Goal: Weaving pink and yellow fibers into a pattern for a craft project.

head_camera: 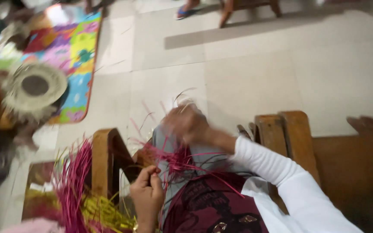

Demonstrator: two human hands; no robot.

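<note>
Looking down from the head camera, the left hand sits at the lower middle of the frame, with the fingers curled tight and pinching thin pink strands. These strands spread out over the lap, between the two hands, in the centre of the frame. The right hand is a little above the centre and it is blurred, so I cannot tell how far it is open or if it grips something; some pale thin strips curve up just above it. Its arm wears a white sleeve that comes from the lower right. Under the strands there are grey trousers, and below them a dark red cloth with a dark print.

At the lower left, a bundle of pink strips stands beside a wooden frame piece, and yellow strips lie just under it. A wooden chair arm is at the right side. The floor is of pale tiles. At the upper left lies a colourful play mat, and a round woven piece with a dark centre is held there by another person, who is blurred. At the top edge, a foot in a blue sandal is near wooden furniture legs.
</note>
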